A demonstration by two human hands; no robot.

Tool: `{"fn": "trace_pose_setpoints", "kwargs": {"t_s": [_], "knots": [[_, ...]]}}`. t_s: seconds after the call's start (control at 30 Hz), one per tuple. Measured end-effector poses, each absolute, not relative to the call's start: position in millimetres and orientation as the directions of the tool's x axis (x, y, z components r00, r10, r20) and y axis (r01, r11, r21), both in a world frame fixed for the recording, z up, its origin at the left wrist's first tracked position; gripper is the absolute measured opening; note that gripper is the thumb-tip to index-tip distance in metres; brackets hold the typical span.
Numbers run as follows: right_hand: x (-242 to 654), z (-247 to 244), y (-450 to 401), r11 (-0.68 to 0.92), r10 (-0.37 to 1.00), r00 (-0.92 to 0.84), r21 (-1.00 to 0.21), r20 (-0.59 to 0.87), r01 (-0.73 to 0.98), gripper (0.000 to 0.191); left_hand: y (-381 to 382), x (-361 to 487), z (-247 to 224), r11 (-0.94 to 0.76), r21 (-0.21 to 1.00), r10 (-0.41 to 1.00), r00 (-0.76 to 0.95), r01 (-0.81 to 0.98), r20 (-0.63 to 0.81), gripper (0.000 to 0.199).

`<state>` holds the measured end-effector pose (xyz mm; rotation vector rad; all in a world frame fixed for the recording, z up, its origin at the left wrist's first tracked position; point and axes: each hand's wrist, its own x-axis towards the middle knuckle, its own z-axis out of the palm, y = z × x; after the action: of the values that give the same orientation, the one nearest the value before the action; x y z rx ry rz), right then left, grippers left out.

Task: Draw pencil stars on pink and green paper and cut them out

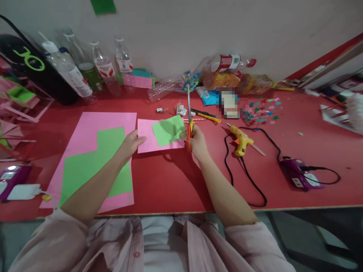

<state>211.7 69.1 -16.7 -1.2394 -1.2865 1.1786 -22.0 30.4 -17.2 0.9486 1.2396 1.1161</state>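
My left hand [132, 144] grips the left edge of a small pink paper sheet [146, 130], thumb on top. A smaller green paper piece [169, 130] lies tilted over that sheet. In my right hand [198, 142] is a pair of scissors [189, 132] with orange and yellow handles, its blades pointing toward the wall. The right fingers also meet the right edge of the papers. Left of the papers, a large green sheet [93, 162] with a corner cut out rests on a bigger pink sheet [110, 121].
A yellow glue gun [241, 141] with a black cord lies right, near a purple power socket [300, 173]. Plastic bottles [104, 68] stand along the wall; others lie there. A yellow cutter [209, 118], colourful stars [262, 111] and a black flask [36, 71] are on the red table [170, 185].
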Motion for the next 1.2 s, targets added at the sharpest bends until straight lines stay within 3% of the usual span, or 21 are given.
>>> {"fn": "trace_pose_setpoints", "kwargs": {"t_s": [0.17, 0.27, 0.33, 0.4, 0.47, 0.57, 0.67, 0.8, 0.93, 1.03, 1.2], "knots": [[223.7, -21.5, 76.5, 0.059, 0.978, 0.178, -0.963, 0.109, 0.264, 0.023, 26.2, -36.3, -13.8, 0.276, 0.93, 0.932, 0.17, 0.243, -0.32, 0.028], [228.4, -21.3, 78.7, 0.047, 0.976, 0.207, -0.994, 0.068, 0.102, 0.025, 22.8, -38.6, -8.9, 0.237, 0.865, 0.897, 0.242, 0.443, -0.369, 0.017], [224.6, -19.5, 75.3, -0.019, 0.991, 0.131, -0.998, -0.026, -0.052, 0.029, 20.6, -37.6, -6.3, 0.207, 0.821, 0.903, 0.22, 0.532, -0.37, 0.024], [215.3, -18.3, 68.4, -0.096, 0.994, 0.04, -0.988, -0.102, -0.122, 0.032, 18.8, -36.6, -4.9, 0.121, 0.742, 0.965, 0.097, 0.659, -0.244, 0.036], [203.2, -18.7, 60.0, -0.15, 0.989, -0.038, -0.98, -0.146, -0.132, 0.034, 18.4, -36.4, -5.6, 0.052, 0.699, 0.999, -0.046, 0.713, -0.027, 0.04], [188.8, -22.0, 50.8, -0.196, 0.977, -0.107, -0.974, -0.184, -0.117, 0.034, 20.2, -37.0, -12.5, -0.02, 0.828, 0.989, -0.11, 0.56, 0.098, 0.045], [184.7, -25.5, 48.9, -0.213, 0.971, -0.122, -0.976, -0.206, -0.043, 0.035, 23.3, -36.0, -22.5, -0.138, 0.869, 0.99, 0.039, 0.475, 0.136, 0.044], [186.0, -26.5, 51.0, -0.219, 0.971, -0.101, -0.976, -0.218, -0.006, 0.032, 26.0, -32.7, -26.8, -0.015, 0.964, 0.998, 0.068, 0.265, -0.003, 0.038], [182.0, -24.2, 49.0, -0.204, 0.976, -0.102, -0.971, -0.192, -0.123, 0.037, 25.1, -27.9, -22.5, 0.158, 0.983, 0.98, 0.135, -0.098, -0.144, 0.056], [180.0, -23.1, 46.7, -0.168, 0.982, -0.105, -0.981, -0.157, -0.1, 0.039, 22.5, -23.2, -22.5, 0.267, 0.959, 0.933, 0.272, -0.092, -0.234, 0.054], [185.6, -22.1, 47.2, -0.064, 0.997, -0.038, -0.998, -0.064, -0.009, 0.034, 18.2, -22.8, -27.6, 0.316, 0.949, 0.904, 0.302, 0.01, -0.304, 0.026]]}}
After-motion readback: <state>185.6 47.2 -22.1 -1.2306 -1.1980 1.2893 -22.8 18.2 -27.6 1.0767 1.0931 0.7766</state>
